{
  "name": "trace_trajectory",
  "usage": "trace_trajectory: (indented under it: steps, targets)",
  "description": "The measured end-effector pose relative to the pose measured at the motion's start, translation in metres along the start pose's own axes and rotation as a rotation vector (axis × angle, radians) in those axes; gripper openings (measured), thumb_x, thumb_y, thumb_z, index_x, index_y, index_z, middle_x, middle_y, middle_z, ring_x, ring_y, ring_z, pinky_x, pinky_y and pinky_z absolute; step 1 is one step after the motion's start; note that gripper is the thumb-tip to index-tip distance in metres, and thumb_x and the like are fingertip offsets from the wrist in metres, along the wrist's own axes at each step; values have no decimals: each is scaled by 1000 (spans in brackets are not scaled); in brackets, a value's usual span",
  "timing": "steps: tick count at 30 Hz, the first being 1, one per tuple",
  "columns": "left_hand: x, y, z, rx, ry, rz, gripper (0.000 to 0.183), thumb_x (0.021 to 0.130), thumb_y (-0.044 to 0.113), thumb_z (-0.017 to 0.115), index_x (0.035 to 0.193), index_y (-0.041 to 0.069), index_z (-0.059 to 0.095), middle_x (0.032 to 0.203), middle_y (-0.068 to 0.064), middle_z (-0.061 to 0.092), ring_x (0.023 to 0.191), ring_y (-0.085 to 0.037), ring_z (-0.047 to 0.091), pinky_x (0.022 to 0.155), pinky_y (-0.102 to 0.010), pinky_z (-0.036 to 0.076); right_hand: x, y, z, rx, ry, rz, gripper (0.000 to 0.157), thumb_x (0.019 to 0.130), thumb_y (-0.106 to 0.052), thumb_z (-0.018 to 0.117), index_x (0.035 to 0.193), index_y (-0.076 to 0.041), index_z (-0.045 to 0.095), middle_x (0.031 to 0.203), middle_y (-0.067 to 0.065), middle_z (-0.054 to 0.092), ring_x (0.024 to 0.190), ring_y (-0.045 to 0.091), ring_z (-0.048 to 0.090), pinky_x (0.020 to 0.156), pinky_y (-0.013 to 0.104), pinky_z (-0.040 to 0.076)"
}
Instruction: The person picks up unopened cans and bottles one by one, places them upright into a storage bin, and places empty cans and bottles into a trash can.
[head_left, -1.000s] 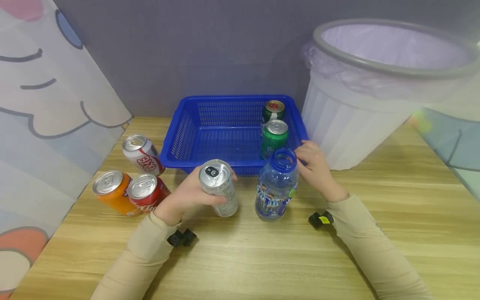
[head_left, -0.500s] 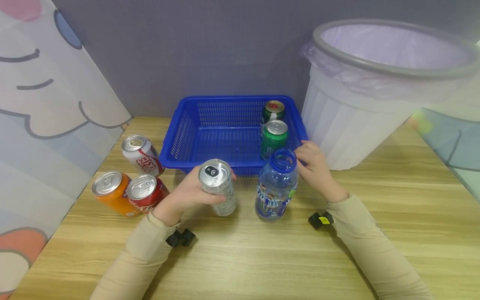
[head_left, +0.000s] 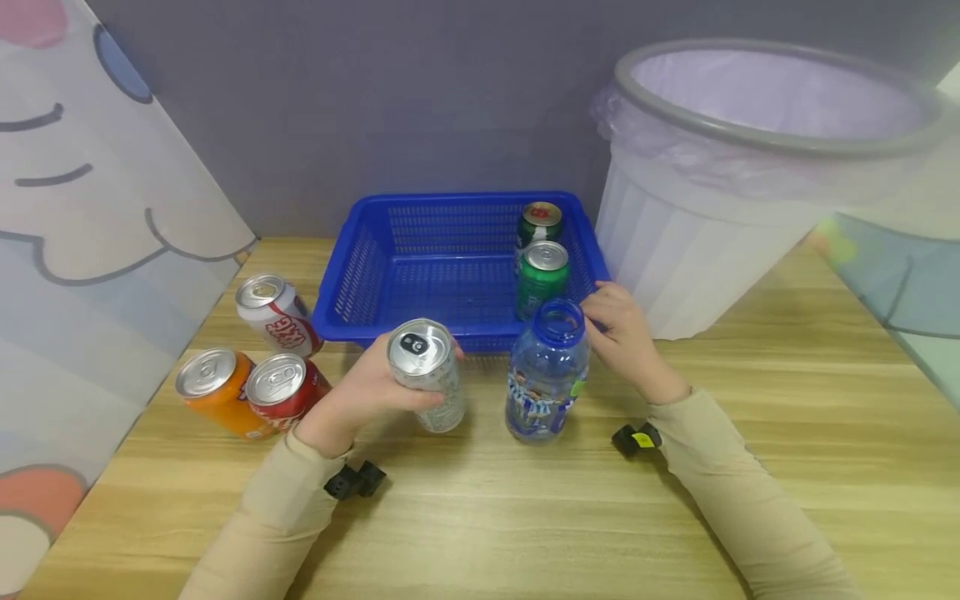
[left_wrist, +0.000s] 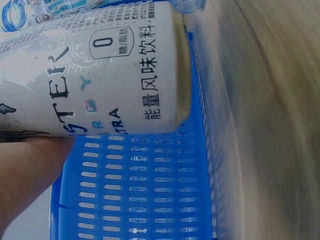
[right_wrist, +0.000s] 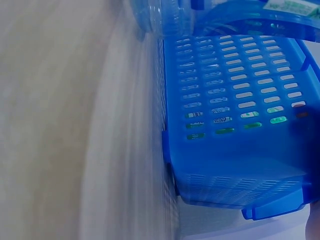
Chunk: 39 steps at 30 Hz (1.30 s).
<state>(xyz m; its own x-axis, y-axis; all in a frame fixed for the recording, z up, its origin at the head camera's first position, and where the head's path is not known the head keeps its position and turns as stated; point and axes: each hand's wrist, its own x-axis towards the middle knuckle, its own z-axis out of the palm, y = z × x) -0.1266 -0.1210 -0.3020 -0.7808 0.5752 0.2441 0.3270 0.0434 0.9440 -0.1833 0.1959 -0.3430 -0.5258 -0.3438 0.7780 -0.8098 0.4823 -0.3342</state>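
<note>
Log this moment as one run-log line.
left hand: grips white drink can | right hand: touches clear blue plastic bottle, grip unclear | blue plastic mesh basket: two green cans inside | wooden table

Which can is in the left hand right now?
The silver-white can, gripped by the left hand before the blue basket; all other cans stand untouched.

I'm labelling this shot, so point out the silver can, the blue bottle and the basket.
silver can (head_left: 429,379), head view, on its side wall below the lid.
blue bottle (head_left: 542,392), head view, on its label.
basket (head_left: 341,271), head view, on its left wall.
</note>
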Motion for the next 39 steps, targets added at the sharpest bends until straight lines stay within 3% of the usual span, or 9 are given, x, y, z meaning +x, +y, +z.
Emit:
trace_trajectory:
  steps: [7,14,19,26,33,39]
  targets:
    - [0,5,0,4,28,-13,49,67,-2,74,112,-6,55,104,-2,65,97,-14,60,91,-30,46,0,1,1,-7,-15,19,59,99,-45,39,65,-2,60,65,11,62,74,30,52,93,53,36]
    - [6,11,1,23,38,61,48,67,2,75,110,-7,55,103,-7,65,98,-14,61,92,-30,46,-3,1,1,3,2,14,59,99,-44,40,64,-1,58,64,13,61,74,30,52,93,54,36]
    - [8,17,0,-4,106,73,48,68,3,77,110,-6,56,103,-5,66,96,-16,62,90,-30,46,-3,0,1,5,5,15,58,100,-43,40,63,-1,58,64,12,61,74,31,52,92,56,36]
    - [18,38,0,-72,202,75,48,65,-3,73,109,6,58,101,0,66,98,-19,61,93,-31,46,-2,1,0,16,-6,25,56,99,-40,42,64,0,59,66,13,62,75,31,53,94,56,35]
    - [33,57,2,-105,226,41,47,66,-2,69,110,7,57,101,0,65,101,-22,59,96,-39,42,-1,2,0,15,3,5,56,99,-41,42,65,0,60,65,12,62,73,30,52,93,54,36]
    - [43,68,2,-78,254,58,48,67,-4,69,113,6,57,101,-1,65,103,-24,58,95,-40,42,-1,2,2,12,2,-1,49,98,-32,44,64,0,59,64,11,61,72,30,52,92,55,36]
